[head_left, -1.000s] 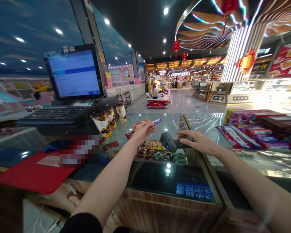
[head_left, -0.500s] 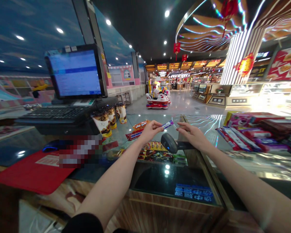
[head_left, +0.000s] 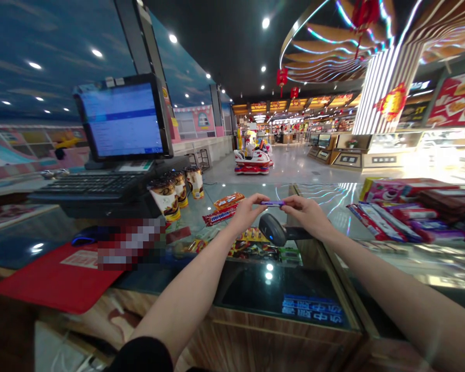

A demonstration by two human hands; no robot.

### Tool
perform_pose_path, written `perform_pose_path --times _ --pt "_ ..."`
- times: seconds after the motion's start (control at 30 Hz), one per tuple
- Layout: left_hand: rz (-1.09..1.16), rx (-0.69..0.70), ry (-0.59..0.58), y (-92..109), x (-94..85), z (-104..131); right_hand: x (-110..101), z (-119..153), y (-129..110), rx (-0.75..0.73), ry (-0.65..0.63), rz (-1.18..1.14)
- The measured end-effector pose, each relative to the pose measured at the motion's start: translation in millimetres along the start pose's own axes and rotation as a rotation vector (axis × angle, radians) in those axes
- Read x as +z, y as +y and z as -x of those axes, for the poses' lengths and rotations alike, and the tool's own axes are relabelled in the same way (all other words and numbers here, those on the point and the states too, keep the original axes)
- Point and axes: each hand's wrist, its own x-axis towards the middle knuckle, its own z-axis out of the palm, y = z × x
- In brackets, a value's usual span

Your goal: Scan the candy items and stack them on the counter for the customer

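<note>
A slim purple candy pack [head_left: 273, 203] is held level above the glass counter, its narrow side facing me. My left hand [head_left: 251, 209] pinches the left end of it. At the right end, the fingers of my right hand [head_left: 304, 213] are closed on it too. Just below the pack, a black barcode scanner [head_left: 273, 230] lies on the counter, its handle partly under my right hand. Beside my left hand lie a red candy pack [head_left: 219, 215] and an orange packet [head_left: 228, 200].
At the left stand a monitor [head_left: 122, 120], a keyboard [head_left: 83, 186] and several lidded cups [head_left: 163, 199]. A mouse [head_left: 92, 235] is by a red mat [head_left: 50, 279]. Boxed and wrapped sweets [head_left: 414, 213] are piled at the right. Several sweets show under the glass.
My right hand has closed on the free end of the purple pack, which only my left hand held before. The pack has turned from its printed face to its narrow side.
</note>
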Motion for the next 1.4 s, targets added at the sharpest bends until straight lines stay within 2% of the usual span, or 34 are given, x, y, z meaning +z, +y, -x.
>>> perform_pose_path --times 0.13,0.23,0.3,0.37,0.47,0.63,0.8,1.03,1.13,1.23,1.4 --pt "-0.081 0.015 0.137 -0.7 -3.5 1.7 1.2 -8.2 -16.4 -0.074 0.029 0.131" --pt "-0.045 -0.061 0.259 -6.4 -3.7 0.9 4.9 -11.7 -21.0 -0.176 0.069 0.337" --pt "0.052 -0.146 0.254 -8.2 -1.8 -0.3 7.0 -11.4 -20.7 -0.226 0.074 0.511" --pt "0.187 -0.206 0.194 -6.8 1.4 -1.7 7.8 -9.3 -20.4 -0.263 0.053 0.671" --pt "0.338 -0.252 0.132 -1.3 6.6 -3.5 7.2 -5.5 -23.2 -0.325 0.02 0.809" --pt "0.403 -0.323 0.136 2.4 9.4 -2.9 7.2 -3.0 -29.8 -0.412 0.01 0.848" --pt "0.496 -0.289 0.191 1.4 4.2 -2.3 13.6 -4.3 -29.6 -0.479 -0.087 0.765" --pt "0.513 -0.386 0.252 -3.6 -3.6 -2.0 13.0 -5.5 -29.0 -0.455 -0.155 0.64" --pt "0.499 -0.433 0.32 -7.7 -8.1 -2.1 0.6 -5.2 -20.8 -0.361 -0.169 0.653" --pt "0.506 -0.475 0.381 -11.3 -14.1 -2.4 -17.2 -3.4 -6.5 -0.263 -0.24 0.626" --pt "0.535 -0.52 0.429 -17.4 -24.1 -3.5 -38.9 3.8 13.8 -0.072 -0.415 0.406"
